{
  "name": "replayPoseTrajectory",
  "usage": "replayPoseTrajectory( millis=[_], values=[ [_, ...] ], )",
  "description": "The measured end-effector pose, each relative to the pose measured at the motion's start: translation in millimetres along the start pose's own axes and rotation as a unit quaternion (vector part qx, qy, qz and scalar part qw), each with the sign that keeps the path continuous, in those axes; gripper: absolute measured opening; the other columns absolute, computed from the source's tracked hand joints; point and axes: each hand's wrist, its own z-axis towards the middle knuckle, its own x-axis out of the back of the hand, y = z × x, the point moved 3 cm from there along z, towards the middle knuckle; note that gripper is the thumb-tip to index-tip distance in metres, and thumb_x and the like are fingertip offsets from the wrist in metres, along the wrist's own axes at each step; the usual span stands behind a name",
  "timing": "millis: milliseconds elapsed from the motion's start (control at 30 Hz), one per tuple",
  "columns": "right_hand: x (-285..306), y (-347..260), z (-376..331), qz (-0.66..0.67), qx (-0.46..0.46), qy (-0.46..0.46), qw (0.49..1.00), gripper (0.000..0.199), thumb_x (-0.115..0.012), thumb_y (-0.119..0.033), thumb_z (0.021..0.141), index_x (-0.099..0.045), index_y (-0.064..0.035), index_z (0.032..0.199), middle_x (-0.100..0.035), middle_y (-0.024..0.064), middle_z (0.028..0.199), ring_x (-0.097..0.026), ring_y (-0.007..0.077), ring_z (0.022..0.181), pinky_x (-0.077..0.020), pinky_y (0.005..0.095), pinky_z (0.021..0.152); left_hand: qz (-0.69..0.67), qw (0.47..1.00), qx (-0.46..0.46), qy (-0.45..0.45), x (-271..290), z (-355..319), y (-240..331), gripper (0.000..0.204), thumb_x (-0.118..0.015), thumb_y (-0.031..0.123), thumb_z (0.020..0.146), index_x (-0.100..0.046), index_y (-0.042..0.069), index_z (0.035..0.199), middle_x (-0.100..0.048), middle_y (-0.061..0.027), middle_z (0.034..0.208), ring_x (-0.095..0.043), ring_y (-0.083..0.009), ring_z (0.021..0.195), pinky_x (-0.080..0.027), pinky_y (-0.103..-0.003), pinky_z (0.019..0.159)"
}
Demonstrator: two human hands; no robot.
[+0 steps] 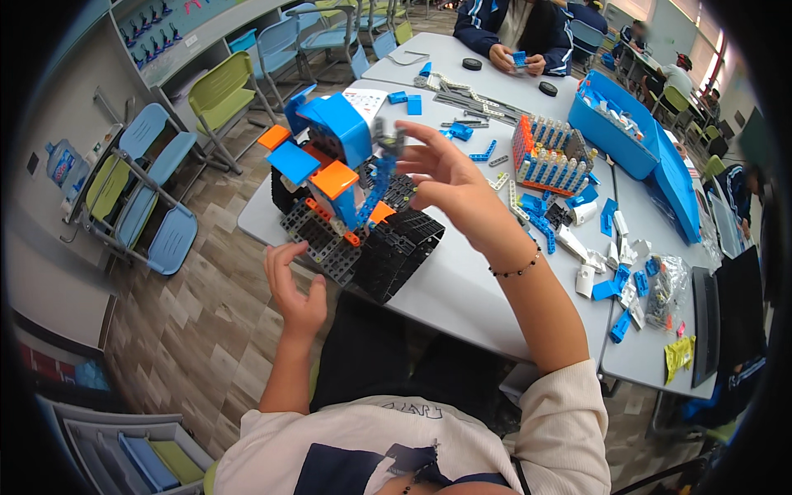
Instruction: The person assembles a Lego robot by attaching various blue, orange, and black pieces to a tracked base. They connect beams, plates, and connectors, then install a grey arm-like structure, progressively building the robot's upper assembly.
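Note:
A tracked robot model (334, 177) of building bricks stands on the near left part of the white table (495, 293). It has blue and orange panels, a grey perforated base and black tracks (400, 256). My right hand (450, 177) is beside the model's right side, fingers apart, next to its blue and grey arm (384, 161). That arm is smeared by motion, and whether my fingertips touch it I cannot tell. Below the base's near left edge, my left hand (295, 289) has its fingers loosely curved and thumb apart, holding nothing.
Loose white and blue pieces (615, 264) lie at the right, near an orange and grey brick rack (553, 157). Behind is an open blue bin (615, 124) of parts. Across the table a person (520, 37) holds a small blue piece. Chairs (223, 91) stand at the left.

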Motion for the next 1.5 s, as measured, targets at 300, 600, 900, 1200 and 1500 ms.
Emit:
replayPoseTrajectory(
  millis=[300,600,900,1200,1500],
  values=[
    [29.0,42.5,-6.8,0.009,-0.159,0.095,0.983,0.06,-0.048,-0.003,0.075,-0.047,-0.0053,0.135,-0.057,0.0101,0.121,-0.055,0.0153,0.106,-0.0472,0.0264,0.084,-0.008,1.0,-0.018,0.017,10.0,-63.8,-16.2,0.046,-0.062,0.006,0.069,-0.051,-0.001,0.113,-0.05,-0.0182,0.112,-0.046,-0.0351,0.107,-0.034,-0.046,0.099],
    [8.2,14.1,-22.9,-0.137,-0.054,0.044,0.988,0.075,-0.049,-0.001,0.062,-0.05,-0.0137,0.135,-0.054,0.0057,0.133,-0.045,0.0194,0.124,-0.0323,0.0369,0.107,-0.038,0.977,0.049,-0.203,-33.0,-149.6,-30.4,0.045,-0.065,0.004,0.068,-0.054,0.005,0.111,-0.051,-0.0174,0.109,-0.05,-0.036,0.101,-0.039,-0.044,0.089],
    [23.9,37.8,-17.6,-0.126,-0.17,0.087,0.974,0.061,-0.048,-0.003,0.072,-0.052,-0.0085,0.133,-0.056,0.01,0.129,-0.048,0.0207,0.121,-0.0443,0.03,0.093,0.006,0.961,0.07,-0.267,-48.4,-160.6,-45.2,0.039,-0.065,0.009,0.068,-0.058,0.007,0.106,-0.054,-0.0113,0.105,-0.051,-0.0311,0.101,-0.038,-0.042,0.09],
    [16.9,26.2,-20.2,-0.148,-0.082,0.056,0.984,0.067,-0.051,-0.002,0.063,-0.055,-0.0102,0.13,-0.054,0.0077,0.13,-0.044,0.0194,0.126,-0.0291,0.036,0.11,0.014,0.958,0.064,-0.281,-54.9,-158.2,-42.2,0.035,-0.066,0.01,0.068,-0.06,0.008,0.103,-0.055,-0.0102,0.104,-0.052,-0.0291,0.101,-0.037,-0.041,0.09],
    [20.6,37.4,-20.2,-0.3,-0.065,0.018,0.951,0.065,-0.047,0.006,0.066,-0.058,-0.0134,0.128,-0.047,0.0031,0.094,-0.043,0.015,0.081,-0.0433,0.0261,0.079,0.031,0.955,0.085,-0.282,-57.3,-155.3,-46.8,0.033,-0.066,0.012,0.069,-0.06,0.009,0.101,-0.056,-0.0091,0.103,-0.052,-0.0285,0.101,-0.036,-0.041,0.089]
  ],
)
